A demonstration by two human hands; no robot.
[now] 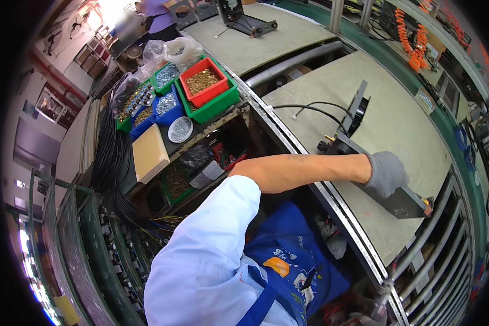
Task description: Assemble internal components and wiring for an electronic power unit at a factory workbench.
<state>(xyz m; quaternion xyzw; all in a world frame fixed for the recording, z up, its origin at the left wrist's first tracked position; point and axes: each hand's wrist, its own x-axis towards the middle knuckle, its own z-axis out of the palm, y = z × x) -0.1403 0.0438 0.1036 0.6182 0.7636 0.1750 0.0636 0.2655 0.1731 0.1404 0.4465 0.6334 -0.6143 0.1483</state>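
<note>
Black metal bracket (388, 195) on the table (396, 125), my gloved left hand (384, 174) clamped round it, could slide off the edge; right hand's out of view.

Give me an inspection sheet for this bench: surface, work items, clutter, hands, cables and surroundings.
Surface: beige pallet board on a conveyor line, mostly bare.
Work items: black metal bracket lying on the board, with a black fan unit standing upright at its far end.
Clutter: red bin of brass parts, with green and blue bins of screws beside it.
Hands: gloved hand rests on the bracket, apparently the left; the other hand is not seen.
Cables: black lead trailing from the fan; black cable bundle by the bins.
Surroundings: another person at a far bench.
</note>
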